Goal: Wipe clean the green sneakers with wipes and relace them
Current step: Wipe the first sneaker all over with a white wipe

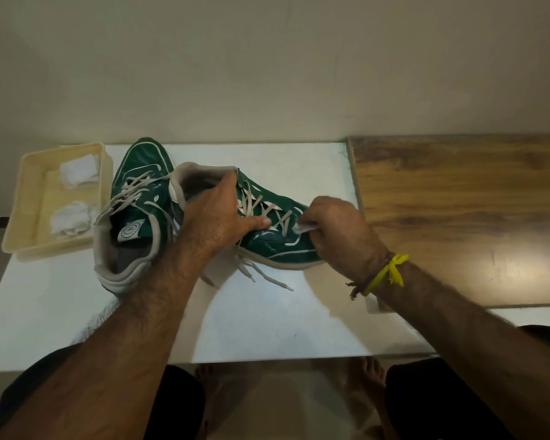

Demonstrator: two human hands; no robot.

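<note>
Two green sneakers with grey-white laces lie on the white table [267, 319]. The left sneaker [137, 198] stands with its toe pointing away. The right sneaker [277, 246] lies across the table with its toe to the right, tilted. My left hand [216, 217] grips that sneaker at its collar, thumb stretched along its side. Over the toe end, my right hand [340, 230] pinches a small white wipe [305, 229] against the shoe near the lowest laces. Loose lace ends [267, 276] trail onto the table.
A cream plastic tray [29, 217] at the far left holds two crumpled white wipes [73, 217]. A wooden tabletop [473, 217] adjoins the white table on the right. A plain wall stands behind. My knees and bare feet show below the table edge.
</note>
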